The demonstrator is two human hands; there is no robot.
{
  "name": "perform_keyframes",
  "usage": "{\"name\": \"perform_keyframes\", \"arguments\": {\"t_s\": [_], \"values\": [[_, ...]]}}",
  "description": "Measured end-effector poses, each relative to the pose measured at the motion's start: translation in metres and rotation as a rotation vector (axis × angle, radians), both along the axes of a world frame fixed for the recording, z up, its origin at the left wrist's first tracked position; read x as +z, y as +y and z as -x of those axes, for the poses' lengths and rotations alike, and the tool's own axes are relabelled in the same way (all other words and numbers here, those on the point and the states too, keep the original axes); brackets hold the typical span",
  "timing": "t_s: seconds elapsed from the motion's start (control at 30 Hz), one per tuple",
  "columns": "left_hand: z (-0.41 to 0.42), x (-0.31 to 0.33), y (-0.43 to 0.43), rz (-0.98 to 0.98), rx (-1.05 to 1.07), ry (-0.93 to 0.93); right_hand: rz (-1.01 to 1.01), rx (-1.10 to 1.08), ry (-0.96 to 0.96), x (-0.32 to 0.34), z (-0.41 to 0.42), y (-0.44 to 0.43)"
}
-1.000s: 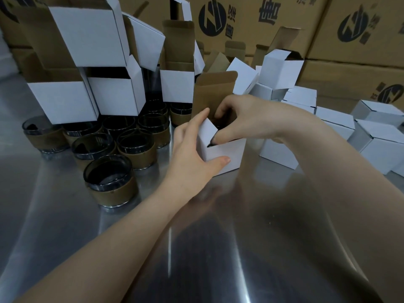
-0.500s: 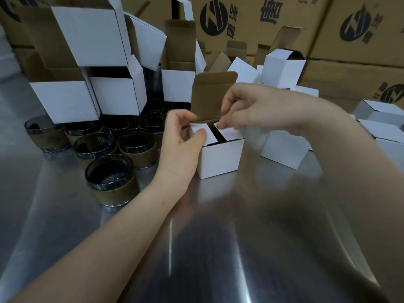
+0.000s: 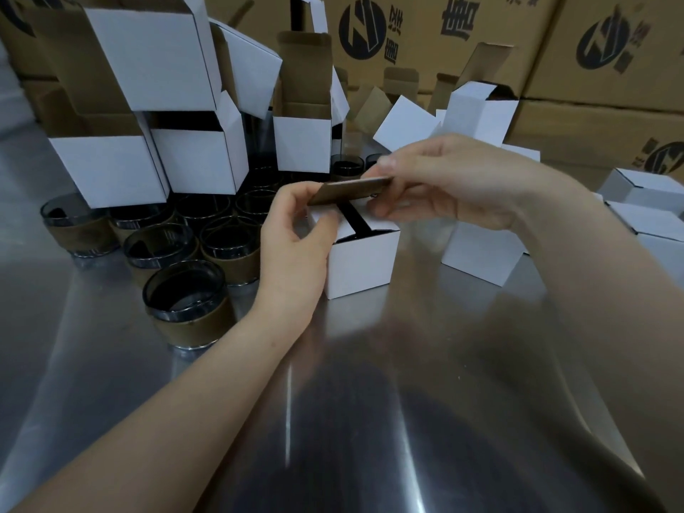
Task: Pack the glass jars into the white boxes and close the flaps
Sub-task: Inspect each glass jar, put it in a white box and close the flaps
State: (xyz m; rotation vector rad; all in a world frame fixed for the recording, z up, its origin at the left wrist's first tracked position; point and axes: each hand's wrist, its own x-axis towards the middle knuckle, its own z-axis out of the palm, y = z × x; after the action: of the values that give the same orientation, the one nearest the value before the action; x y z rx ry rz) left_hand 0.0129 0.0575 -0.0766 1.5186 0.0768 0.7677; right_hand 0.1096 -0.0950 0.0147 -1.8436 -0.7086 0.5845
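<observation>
The white box [image 3: 364, 262] stands mid-table [image 3: 370, 401], its side flaps folded in. The right hand [image 3: 444, 183] pinches its brown-backed lid flap [image 3: 351, 188], and the left hand [image 3: 292, 235] grips the flap's other end. Glass jars [image 3: 185, 305] stand just left. The cartons [image 3: 425, 31] behind bear a round black logo and Chinese characters.

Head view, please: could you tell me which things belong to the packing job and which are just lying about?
In the job: small white cardboard box, held by left hand, its brown lid flap pinched by right hand; brown-sleeved glass jars; open white boxes.
Lying about: large brown printed cartons behind; shiny metal table.
</observation>
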Motion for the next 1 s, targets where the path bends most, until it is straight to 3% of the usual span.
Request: {"name": "perform_keyframes", "arguments": {"t_s": [0.13,0.33,0.5,0.73,1.0], "values": [[0.004,-0.001,-0.004,-0.087,0.059,-0.039,0.052,0.067,-0.13,0.001,0.0,-0.003],[0.009,-0.002,-0.007,-0.174,-0.032,-0.021,0.221,0.074,-0.394,0.001,0.002,-0.003],[0.012,-0.001,-0.007,-0.208,-0.098,-0.002,0.292,0.112,-0.484,-0.005,0.0,0.0],[0.009,-0.002,-0.005,-0.277,-0.053,-0.018,0.186,0.061,-0.6,-0.009,-0.001,-0.002],[0.007,-0.003,-0.004,-0.322,-0.038,-0.046,0.2,0.067,-0.684,-0.012,-0.002,-0.001]]}}
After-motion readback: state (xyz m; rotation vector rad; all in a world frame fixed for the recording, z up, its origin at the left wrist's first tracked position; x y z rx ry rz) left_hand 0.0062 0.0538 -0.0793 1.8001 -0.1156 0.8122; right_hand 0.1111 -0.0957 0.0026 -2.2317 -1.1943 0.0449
